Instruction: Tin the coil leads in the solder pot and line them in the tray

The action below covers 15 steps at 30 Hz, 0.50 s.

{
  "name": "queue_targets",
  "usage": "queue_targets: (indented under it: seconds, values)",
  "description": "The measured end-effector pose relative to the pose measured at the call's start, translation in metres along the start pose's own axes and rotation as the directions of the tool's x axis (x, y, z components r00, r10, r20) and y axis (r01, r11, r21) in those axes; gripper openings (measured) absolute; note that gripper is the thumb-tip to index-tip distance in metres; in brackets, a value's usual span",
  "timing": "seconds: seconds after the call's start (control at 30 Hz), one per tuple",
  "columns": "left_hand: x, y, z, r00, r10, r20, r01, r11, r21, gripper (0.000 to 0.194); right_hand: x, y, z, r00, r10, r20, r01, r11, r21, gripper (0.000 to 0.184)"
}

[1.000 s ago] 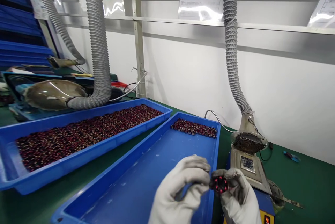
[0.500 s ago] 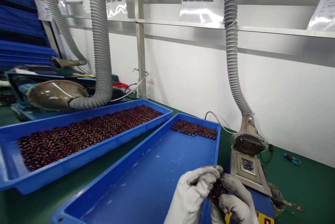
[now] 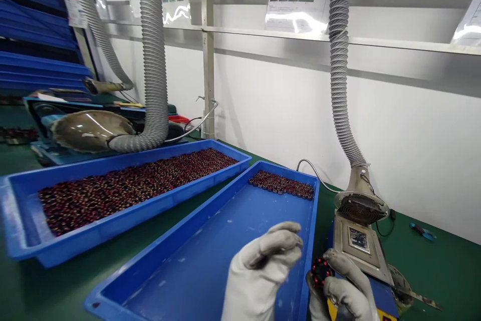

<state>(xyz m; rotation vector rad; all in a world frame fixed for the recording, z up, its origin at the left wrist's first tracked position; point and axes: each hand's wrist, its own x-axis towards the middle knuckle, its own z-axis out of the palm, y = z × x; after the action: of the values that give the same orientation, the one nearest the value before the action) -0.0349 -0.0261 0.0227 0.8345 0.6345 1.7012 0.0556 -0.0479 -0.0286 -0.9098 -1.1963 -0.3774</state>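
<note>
In a pale, stained glove, my right hand (image 3: 349, 281) grips a small round black part with red spots (image 3: 321, 272) between thumb and fingers. Something dark shows below those fingers, too little of it to name. My gloved left hand (image 3: 263, 266) is apart from the part, over the near blue tray (image 3: 210, 261). Its fingers curve loosely and nothing shows in them. Small round dark-red parts (image 3: 281, 184) stand packed at the far end of this tray. A second blue tray (image 3: 22, 201) on the left holds a wide layer of similar parts (image 3: 135, 186).
Beyond my right hand stands a machine with a metal top and a small square bath (image 3: 358, 238). A metal fume hood (image 3: 363, 201) on a ribbed grey hose (image 3: 340, 50) hangs over it. Cutters (image 3: 423, 231) lie right on the green tabletop. Another hood (image 3: 92, 130) stands at left.
My left hand has come away from the round part and moved left. The part stays in my right hand, which has shifted slightly right. The whole view has shifted slightly.
</note>
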Motion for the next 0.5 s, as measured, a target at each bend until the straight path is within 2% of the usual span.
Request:
queue_targets:
  seconds: [0.07, 0.13, 0.2, 0.23, 0.3, 0.4, 0.43, 0.5]
  values:
    - [0.001, 0.006, 0.0, 0.998, -0.053, 0.018, 0.052, 0.998, 0.044, 0.021, 0.0, 0.0, -0.001, 1.0, 0.013, 0.014, -0.013, 1.0, 0.014, 0.017]
    - [0.001, 0.011, 0.002, 0.972, -0.213, 0.096, 0.196, 0.967, 0.161, 0.028, -0.001, 0.001, -0.001, 0.999, -0.005, 0.032, 0.004, 1.0, 0.023, 0.017]
    - [-0.001, 0.014, 0.005, 0.937, -0.332, 0.109, 0.299, 0.923, 0.243, 0.022, -0.001, 0.001, -0.001, 0.999, -0.026, 0.047, 0.025, 0.999, 0.022, 0.017]
    - [-0.001, 0.013, 0.006, 0.934, -0.348, 0.087, 0.318, 0.915, 0.25, 0.017, -0.001, 0.0, -0.001, 0.998, -0.028, 0.049, 0.027, 0.999, 0.02, 0.016]
    - [-0.002, 0.011, 0.005, 0.952, -0.305, 0.037, 0.292, 0.936, 0.197, 0.014, -0.001, -0.001, 0.0, 0.999, -0.013, 0.046, 0.012, 1.0, 0.025, 0.015]
    - [0.0, 0.01, 0.0, 0.984, -0.171, -0.046, 0.174, 0.983, 0.057, 0.019, -0.001, -0.003, 0.002, 0.999, 0.027, 0.036, -0.029, 0.999, 0.037, 0.014]
    - [0.001, 0.011, -0.002, 0.986, -0.155, -0.057, 0.156, 0.987, 0.029, 0.023, -0.001, -0.004, 0.002, 0.999, 0.037, 0.033, -0.038, 0.999, 0.036, 0.014]
    - [0.003, 0.014, -0.001, 0.977, -0.212, 0.005, 0.212, 0.976, 0.052, 0.031, -0.002, -0.004, 0.002, 0.999, 0.034, 0.037, -0.034, 0.999, 0.022, 0.015]
